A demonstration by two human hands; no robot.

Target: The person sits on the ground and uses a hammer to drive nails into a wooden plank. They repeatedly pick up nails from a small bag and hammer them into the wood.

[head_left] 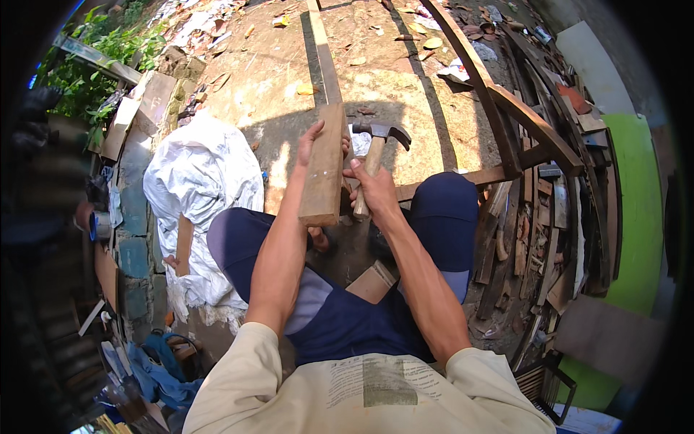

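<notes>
The head view shows a thick wooden block (323, 173) held up in front of the person, its far part clamped in the left hand (308, 147). It looks stiff, moderately heavy and hard to break, its dry grain unlikely to slip; the long edges seem the surest hold. Just right of it, the smaller hammer (374, 152) is gripped by its wooden handle (361, 210) in the right hand (376, 191), probably feeling head-heavy.
</notes>
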